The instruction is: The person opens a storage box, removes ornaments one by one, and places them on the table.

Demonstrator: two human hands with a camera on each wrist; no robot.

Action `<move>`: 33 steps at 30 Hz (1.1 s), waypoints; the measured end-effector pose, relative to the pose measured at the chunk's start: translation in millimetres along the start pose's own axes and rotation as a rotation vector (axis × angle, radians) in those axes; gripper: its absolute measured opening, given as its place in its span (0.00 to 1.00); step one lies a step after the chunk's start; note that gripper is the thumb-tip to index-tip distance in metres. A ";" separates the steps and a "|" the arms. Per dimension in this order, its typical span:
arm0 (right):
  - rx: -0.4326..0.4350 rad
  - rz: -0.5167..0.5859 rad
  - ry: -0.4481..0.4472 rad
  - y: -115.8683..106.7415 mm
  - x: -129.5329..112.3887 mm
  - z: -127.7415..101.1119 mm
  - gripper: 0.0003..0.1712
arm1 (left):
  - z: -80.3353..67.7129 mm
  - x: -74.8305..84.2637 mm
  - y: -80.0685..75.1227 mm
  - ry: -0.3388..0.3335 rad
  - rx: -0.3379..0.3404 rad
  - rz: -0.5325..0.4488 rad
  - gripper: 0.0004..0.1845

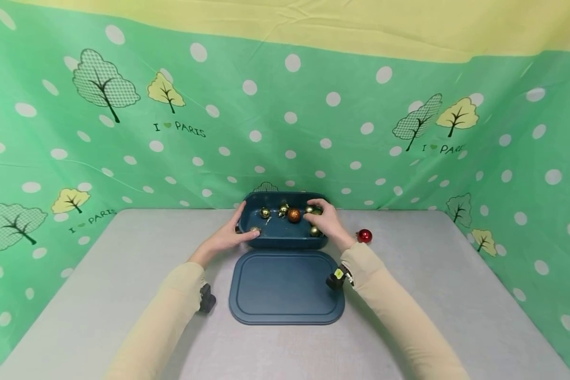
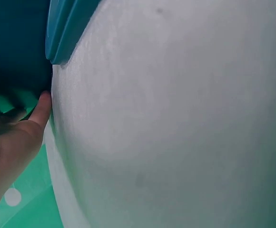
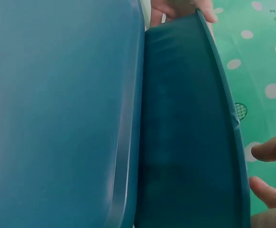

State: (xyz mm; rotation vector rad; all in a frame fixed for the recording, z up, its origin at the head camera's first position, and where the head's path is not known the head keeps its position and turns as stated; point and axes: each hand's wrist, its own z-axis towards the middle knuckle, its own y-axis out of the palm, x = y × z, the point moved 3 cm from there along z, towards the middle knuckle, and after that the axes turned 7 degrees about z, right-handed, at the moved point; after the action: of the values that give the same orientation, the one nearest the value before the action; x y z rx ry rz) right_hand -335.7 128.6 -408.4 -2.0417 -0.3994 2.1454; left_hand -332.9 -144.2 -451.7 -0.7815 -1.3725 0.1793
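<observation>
Box: dark teal bin [image 1: 285, 237] at far middle of grey table [image 1: 100, 274], lid [image 1: 285, 287] flat just in front, touching.
Left hand [image 1: 230, 235]: fingers fairly straight, steadying bin's left wall.
Right hand [image 1: 325, 219]: inside right end, fingers curled over a gold bauble [image 1: 315, 210]; actual pinch cannot be told.
Contents: orange bauble [image 1: 294, 215], several gold ones.
Stray: red bauble [image 1: 364, 236] on table, right of bin.
Technique: likely best kept braced left, placed low, released gently.

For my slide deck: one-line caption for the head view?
Left hand steadies a dark-teal plastic box of small ornament balls; right hand reaches inside.
</observation>
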 end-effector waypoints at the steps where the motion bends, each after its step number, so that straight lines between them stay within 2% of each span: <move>1: 0.001 0.007 0.009 0.2 0.7 0.7 0.26 | 0.1 -0.2 0.2 -0.002 -0.001 0.000 0.54; 7: -0.038 0.006 0.032 1.8 3.1 4.7 0.26 | 0.4 2.5 0.0 0.004 -0.010 -0.018 0.53; 15: -0.184 -0.056 0.084 9.8 0.2 4.1 0.28 | -16.0 33.4 -6.8 -0.013 -0.041 -0.023 0.50; 18: -0.195 -0.079 0.066 13.0 1.7 5.6 0.26 | -16.7 34.8 -6.5 -0.014 -0.040 -0.028 0.50; 20: -0.193 -0.082 0.057 14.5 3.4 6.4 0.24 | -15.2 33.2 -5.6 -0.007 -0.037 -0.037 0.50; 27: -0.245 -0.133 0.036 19.0 7.9 8.8 0.21 | 0.0 1.5 1.4 -0.003 -0.012 -0.026 0.53; 33: -0.372 -0.177 0.029 23.1 8.3 10.8 0.21 | 0.3 -2.1 2.4 -0.006 0.005 -0.021 0.54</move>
State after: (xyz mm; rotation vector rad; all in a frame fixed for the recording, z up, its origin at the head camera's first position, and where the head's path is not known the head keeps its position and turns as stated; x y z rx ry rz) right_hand -345.3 108.0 -422.7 -2.1156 -1.0011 2.0541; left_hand -332.9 -143.4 -454.9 -0.7628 -1.3853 0.1682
